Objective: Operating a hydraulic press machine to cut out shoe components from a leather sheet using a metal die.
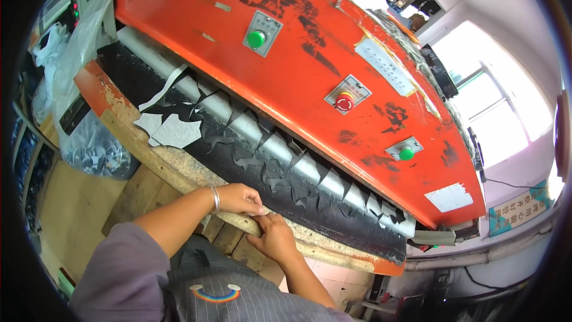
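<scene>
My left hand (pixel 241 198), with a silver bangle at the wrist, rests at the worn front ledge (pixel 205 174) of a large orange-red machine. My right hand (pixel 276 235) meets it there, its thumb below the ledge's edge. The fingers of both hands are closed and brought together at the tips; anything between them is too small or hidden to name. Beyond them lies black sheet material (pixel 238 169) with a ragged row of cut, curled points. Pale grey-white cut pieces (pixel 173 130) lie on the ledge to the left, near a thin white strip (pixel 164 87).
The machine's orange-red front (pixel 286 42) rises over a long silvery bar (pixel 277 146). It carries green buttons (pixel 256 39) and a red stop knob (pixel 344 102). Clear plastic bags (pixel 95 143) hang at the left. Wooden boards (pixel 146 194) lie below the ledge.
</scene>
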{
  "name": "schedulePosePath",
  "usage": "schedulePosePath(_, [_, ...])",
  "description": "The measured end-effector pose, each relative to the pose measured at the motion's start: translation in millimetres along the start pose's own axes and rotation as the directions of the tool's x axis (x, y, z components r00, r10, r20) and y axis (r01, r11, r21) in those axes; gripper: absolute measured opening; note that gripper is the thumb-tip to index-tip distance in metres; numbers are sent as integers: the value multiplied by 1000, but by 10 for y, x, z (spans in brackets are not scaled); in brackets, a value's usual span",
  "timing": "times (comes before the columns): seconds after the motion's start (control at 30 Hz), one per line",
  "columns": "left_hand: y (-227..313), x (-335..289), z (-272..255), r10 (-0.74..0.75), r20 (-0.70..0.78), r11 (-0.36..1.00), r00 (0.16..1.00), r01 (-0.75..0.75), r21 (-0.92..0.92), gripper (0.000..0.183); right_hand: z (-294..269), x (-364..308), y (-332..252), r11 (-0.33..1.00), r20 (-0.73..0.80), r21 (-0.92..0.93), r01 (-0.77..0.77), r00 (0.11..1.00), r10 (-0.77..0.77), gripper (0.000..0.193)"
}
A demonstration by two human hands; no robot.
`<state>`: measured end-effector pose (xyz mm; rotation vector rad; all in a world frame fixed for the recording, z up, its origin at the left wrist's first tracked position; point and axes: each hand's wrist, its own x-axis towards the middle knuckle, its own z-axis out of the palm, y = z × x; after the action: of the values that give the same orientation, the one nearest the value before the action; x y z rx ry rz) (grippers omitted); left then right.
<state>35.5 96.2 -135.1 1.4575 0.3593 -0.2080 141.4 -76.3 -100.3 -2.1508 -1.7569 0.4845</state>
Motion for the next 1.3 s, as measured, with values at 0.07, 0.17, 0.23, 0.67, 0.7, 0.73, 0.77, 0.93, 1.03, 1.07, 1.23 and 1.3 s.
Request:
schedulePosePath(0.07, [-2,-4,25,-22,38,998,999,24,-64,28,-180,53,92,989,180,109,102,976,-120,47])
schedulePosePath(0.17, [66,-62,84,-140,5,979,990,139,-150,32,-539,346,337,985,218,171,29,974,-67,45])
schedulePosePath(0.23, [10,36,30,-91,-105,979,990,69,-192,32,-691,733,504,996,-37,84,15,999,-12,52])
schedulePosePath(0.67, [772,1200,-426,47,-649,972,759,-185,-147,62,-815,1525,887,994,-237,-77,-78,970,58,61])
schedulePosePath(0.7, [819,1102,-356,65,-566,974,822,-175,-142,61,-834,1350,922,998,-244,26,-48,968,53,63])
schedulePosePath(0.73, [828,1063,-278,87,-472,977,877,-168,-134,61,-827,1160,973,992,-257,126,-21,965,53,65])
schedulePosePath(0.77, [756,1072,-159,139,-399,983,906,-174,-51,61,-790,977,1033,918,-197,396,-2,976,87,60])
schedulePosePath(0.93, [160,966,422,344,-501,933,794,-227,280,45,-616,250,1285,263,204,937,-231,971,126,64])
schedulePosePath(1.03, [-118,713,397,119,-465,964,877,10,267,47,-729,239,1339,603,-22,793,-89,985,173,65])
schedulePosePath(1.07, [77,600,319,-87,-485,989,870,132,60,48,-880,374,1360,836,-112,544,-71,982,156,67])
schedulePosePath(1.23, [347,140,-506,16,-688,837,725,366,406,54,-1104,1067,1608,954,-204,71,-290,932,298,62])
schedulePosePath(1.3, [316,-45,-701,-37,-744,698,667,550,458,52,-1036,1204,1547,943,-190,-23,-333,927,323,62])
